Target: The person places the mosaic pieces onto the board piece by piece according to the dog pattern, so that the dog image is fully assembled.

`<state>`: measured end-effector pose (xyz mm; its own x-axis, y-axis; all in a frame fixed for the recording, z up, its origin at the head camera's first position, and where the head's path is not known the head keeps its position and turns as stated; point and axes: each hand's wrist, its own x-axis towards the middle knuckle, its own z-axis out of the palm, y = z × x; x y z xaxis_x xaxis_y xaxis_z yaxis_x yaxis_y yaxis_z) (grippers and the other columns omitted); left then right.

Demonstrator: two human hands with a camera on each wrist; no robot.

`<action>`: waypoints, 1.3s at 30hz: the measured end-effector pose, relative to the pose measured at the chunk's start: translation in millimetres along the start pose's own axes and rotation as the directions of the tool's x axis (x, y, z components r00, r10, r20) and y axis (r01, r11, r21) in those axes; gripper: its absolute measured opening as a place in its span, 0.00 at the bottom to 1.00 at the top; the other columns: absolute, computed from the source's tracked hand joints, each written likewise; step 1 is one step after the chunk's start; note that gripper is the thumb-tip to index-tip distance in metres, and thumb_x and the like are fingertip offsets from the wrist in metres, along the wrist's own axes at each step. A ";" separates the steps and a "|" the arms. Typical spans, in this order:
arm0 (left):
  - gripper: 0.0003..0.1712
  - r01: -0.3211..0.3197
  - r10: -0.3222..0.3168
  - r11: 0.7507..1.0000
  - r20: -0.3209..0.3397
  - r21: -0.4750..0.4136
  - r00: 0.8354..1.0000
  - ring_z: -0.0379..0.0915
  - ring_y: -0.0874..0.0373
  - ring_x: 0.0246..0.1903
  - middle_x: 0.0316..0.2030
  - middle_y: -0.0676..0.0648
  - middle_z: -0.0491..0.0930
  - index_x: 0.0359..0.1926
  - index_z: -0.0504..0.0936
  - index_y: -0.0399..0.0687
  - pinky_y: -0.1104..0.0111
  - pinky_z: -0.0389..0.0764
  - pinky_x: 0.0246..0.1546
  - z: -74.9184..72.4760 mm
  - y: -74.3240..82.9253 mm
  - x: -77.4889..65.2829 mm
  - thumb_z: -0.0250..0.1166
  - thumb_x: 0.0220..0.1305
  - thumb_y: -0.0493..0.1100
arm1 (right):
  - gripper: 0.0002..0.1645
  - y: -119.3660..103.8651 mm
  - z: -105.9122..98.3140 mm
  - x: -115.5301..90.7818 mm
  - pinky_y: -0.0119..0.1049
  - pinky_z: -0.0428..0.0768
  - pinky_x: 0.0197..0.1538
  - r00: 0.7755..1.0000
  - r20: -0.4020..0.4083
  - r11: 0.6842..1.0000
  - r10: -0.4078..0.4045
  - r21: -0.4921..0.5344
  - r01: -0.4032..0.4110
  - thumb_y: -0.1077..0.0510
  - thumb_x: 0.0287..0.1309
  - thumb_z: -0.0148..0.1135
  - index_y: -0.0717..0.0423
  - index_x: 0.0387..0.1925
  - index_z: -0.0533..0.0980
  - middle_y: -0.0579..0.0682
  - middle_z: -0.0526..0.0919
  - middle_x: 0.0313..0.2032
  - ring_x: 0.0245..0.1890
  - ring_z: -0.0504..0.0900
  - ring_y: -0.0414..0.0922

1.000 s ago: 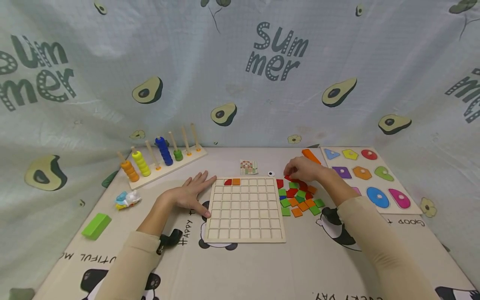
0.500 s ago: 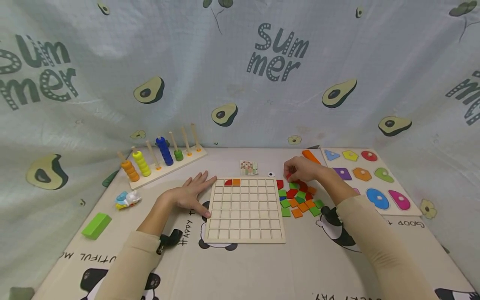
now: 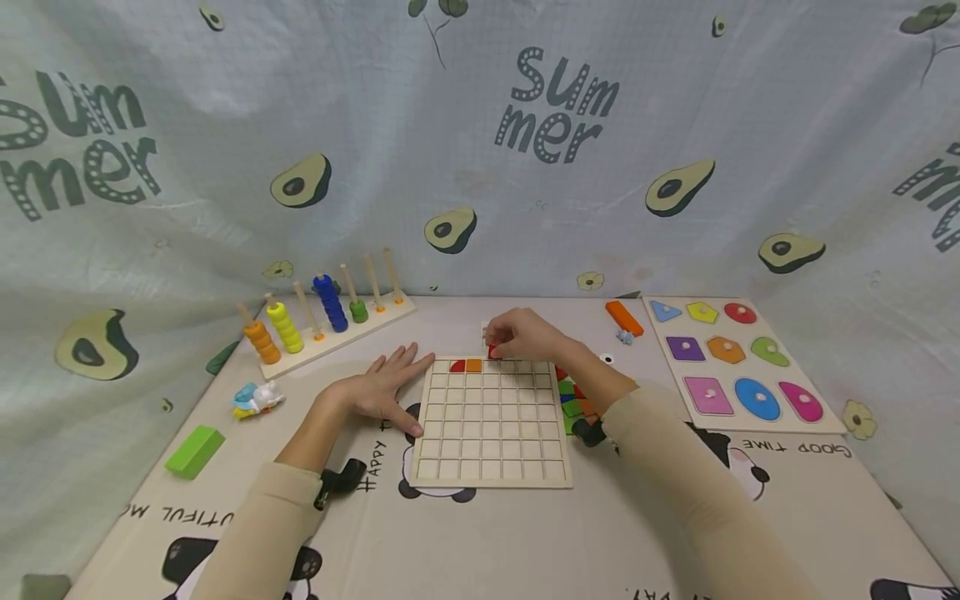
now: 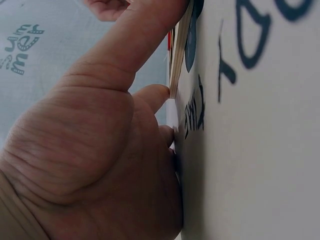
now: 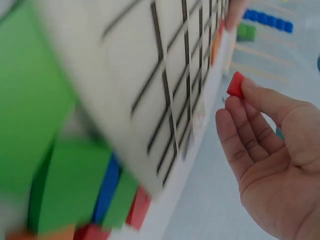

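The right hand point(image 3: 527, 336) pinches a small red tile point(image 5: 235, 84) between thumb and fingertips, close over the far edge of a wooden grid board point(image 3: 491, 429). Along the board's top row lie a red rounded tile point(image 3: 457, 366) and, beside it, an orange square tile point(image 3: 473, 365). With fingers spread, the left hand point(image 3: 377, 392) lies at the board's left side, thumb and a fingertip touching its edge. A small picture card point(image 3: 484, 332) behind the board is mostly hidden by the right hand. Under the right forearm lies a heap of green, red, blue and orange tiles point(image 3: 572, 407).
A peg stacker point(image 3: 356, 328) with coloured rings stands at the back left. In front of it lie a small white-and-blue toy point(image 3: 257, 399) and a green block point(image 3: 195, 452). At right are a shape puzzle board point(image 3: 705, 367), an orange block point(image 3: 624, 318) and a googly eye point(image 3: 607, 359).
The right hand has moved left from the tile heap to the board's top row, carrying a red tile. The left hand stays where it was.
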<state>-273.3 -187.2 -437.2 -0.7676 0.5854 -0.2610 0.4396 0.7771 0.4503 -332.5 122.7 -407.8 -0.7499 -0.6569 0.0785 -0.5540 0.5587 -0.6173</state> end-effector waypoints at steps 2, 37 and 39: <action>0.74 0.006 -0.006 1.000 0.004 -0.005 1.000 0.19 0.46 0.74 0.75 0.42 0.28 0.77 0.40 0.61 0.46 0.29 0.70 0.4 0.3 0.3 0.72 0.34 0.74 | 0.03 -5.8 7.7 4.5 0.33 0.78 0.35 1.000 0.021 1.000 0.007 -0.024 -0.006 0.63 0.54 0.68 0.53 0.31 0.82 0.46 0.83 0.28 0.29 0.77 0.41; 0.74 -0.010 0.011 1.000 -0.011 0.003 1.000 0.21 0.43 0.73 0.75 0.40 0.28 0.77 0.40 0.58 0.44 0.31 0.69 -0.1 1.1 1.8 0.73 0.35 0.73 | 0.17 28.7 -51.9 -75.2 0.40 0.80 0.41 0.999 -0.039 0.992 0.036 -0.119 -0.041 0.63 0.60 0.63 0.58 0.52 0.81 0.55 0.83 0.47 0.40 0.79 0.47; 0.74 -0.008 0.008 1.000 -0.012 -0.001 1.000 0.21 0.42 0.73 0.75 0.39 0.28 0.77 0.41 0.58 0.43 0.31 0.69 0.0 0.4 1.7 0.73 0.35 0.73 | 0.16 36.9 -55.2 -83.7 0.39 0.81 0.41 0.997 -0.023 0.991 0.075 -0.108 -0.078 0.62 0.60 0.64 0.56 0.50 0.82 0.53 0.84 0.45 0.39 0.79 0.46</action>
<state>-274.4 -185.8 -437.5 -0.7697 0.5887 -0.2469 0.4455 0.7724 0.4528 -310.2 226.2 -394.0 -0.7976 -0.6011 0.0495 -0.5299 0.6593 -0.5335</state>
